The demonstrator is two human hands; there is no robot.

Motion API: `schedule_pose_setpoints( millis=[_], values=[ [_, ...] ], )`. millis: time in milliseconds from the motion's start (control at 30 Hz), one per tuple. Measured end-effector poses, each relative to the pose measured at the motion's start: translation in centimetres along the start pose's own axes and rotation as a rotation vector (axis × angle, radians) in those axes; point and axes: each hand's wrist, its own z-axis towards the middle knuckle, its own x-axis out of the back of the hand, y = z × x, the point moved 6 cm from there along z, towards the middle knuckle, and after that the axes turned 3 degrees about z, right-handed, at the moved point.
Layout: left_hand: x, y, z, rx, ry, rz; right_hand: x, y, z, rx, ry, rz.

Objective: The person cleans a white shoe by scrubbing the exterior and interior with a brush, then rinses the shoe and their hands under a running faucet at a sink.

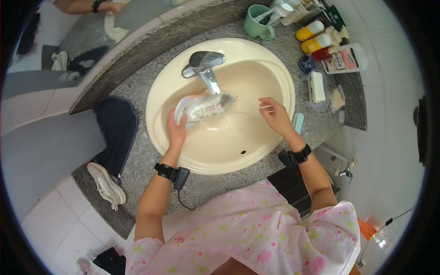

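While gripping the heel end, left hand (176, 130) fingers wrapped around a white sneaker (201, 107), held in the cream sink (275, 68) under the chrome faucet (205, 68), water running over it. Right hand (275, 114) just beside, fingers loosely curled on something small and thin, possibly a brush; cannot tell. Wet shoe likely slippery, soft upper, stiffer sole, a bit heavier soaked; best held by heel or sole. Second sneaker (106, 184) and dark cloth (117, 133) on granite counter (137, 87) left; bottles (316, 39), green mug (256, 23), soap dish (317, 87) right.
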Motion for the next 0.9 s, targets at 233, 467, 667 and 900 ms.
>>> schedule_pose_setpoints(
  millis=[233, 467, 667, 900],
  values=[
    [2.3, 3.8, -1.2, -0.135, 0.062, 0.194, 8.8, 1.7, -10.8, -0.176, 0.425, -0.589],
    [1.8, 9.3, -2.2, -0.321, -0.051, 0.310, 7.3, 8.8, -12.0, -0.244, 0.316, -0.430],
    [3.1, 8.4, -3.1, -0.454, -0.084, 0.470, 1.7, -0.6, -7.4, -0.373, -0.060, 0.501],
    [3.7, 9.2, -4.1, -0.513, -0.115, 0.566, -7.5, -4.1, 0.1, -0.427, -0.457, 0.631]
  ],
)
